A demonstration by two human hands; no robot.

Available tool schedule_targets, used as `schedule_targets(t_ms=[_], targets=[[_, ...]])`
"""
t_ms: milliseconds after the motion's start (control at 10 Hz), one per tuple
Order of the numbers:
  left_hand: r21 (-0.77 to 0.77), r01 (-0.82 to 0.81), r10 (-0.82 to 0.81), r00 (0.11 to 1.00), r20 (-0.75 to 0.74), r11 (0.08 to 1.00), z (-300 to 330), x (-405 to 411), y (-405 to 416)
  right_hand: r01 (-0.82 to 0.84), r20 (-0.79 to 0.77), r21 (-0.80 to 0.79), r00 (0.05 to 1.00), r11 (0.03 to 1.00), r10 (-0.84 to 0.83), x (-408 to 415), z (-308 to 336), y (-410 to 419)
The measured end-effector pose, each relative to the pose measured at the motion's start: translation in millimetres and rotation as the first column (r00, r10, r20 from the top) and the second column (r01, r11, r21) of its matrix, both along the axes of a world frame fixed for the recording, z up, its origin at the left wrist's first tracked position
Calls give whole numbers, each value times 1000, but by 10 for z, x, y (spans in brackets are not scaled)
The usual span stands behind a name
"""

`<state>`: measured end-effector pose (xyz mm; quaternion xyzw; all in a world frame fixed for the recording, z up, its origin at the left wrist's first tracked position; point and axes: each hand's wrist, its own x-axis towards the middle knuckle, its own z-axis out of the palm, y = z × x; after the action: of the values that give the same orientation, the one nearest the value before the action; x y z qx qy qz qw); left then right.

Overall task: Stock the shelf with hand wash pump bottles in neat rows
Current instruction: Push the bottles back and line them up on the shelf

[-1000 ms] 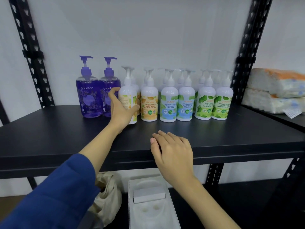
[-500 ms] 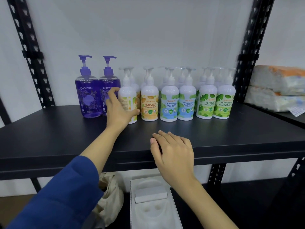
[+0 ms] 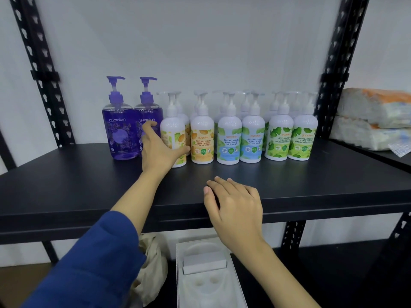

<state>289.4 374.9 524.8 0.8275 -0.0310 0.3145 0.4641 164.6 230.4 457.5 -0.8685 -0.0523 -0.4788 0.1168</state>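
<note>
Gripping a smooth white rounded pump bottle (image 3: pixel 173 138), the left hand (image 3: pixel 158 150) curls; right hand (image 3: pixel 233 203) rests relaxed on matte black shelf (image 3: pixel 66 185).

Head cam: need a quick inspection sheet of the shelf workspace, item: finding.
Surface: black shelf, bottles at the back.
Job's things: two purple bottles at left; white bottles in rows beside them; leftmost white bottle turned label-sideways.
Clutter: white tray and beige cloth bag below the shelf.
Grippers: left hand grips the leftmost white bottle; right hand rests on the shelf edge.
Cables: nothing seen.
Surroundings: wrapped packs at right.
</note>
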Motion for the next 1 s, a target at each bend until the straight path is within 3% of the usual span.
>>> schedule_targets(t_ms=[300,500,700,900,1000], targets=[[-101,138,-144,988,-56,985,39,-15,27,-4,-7,-6,1000,1000,4,-3,-1,-3],[51,76,-74,996,-45,996,13,-48,-17,5,-15,-10,1000,1000,-6,3,-3,-5],[16,101,-100,993,-70,995,-9,26,31,1,-9,-7,1000,1000,-1,-4,-2,-3],[-116,309,-326,931,-165,944,25,47,65,-7,-8,-6,1000,1000,7,-1,-12,-10],[33,289,-286,955,-82,957,9,-36,21,-8,2,-12,1000,1000,8,4,-15,-14]])
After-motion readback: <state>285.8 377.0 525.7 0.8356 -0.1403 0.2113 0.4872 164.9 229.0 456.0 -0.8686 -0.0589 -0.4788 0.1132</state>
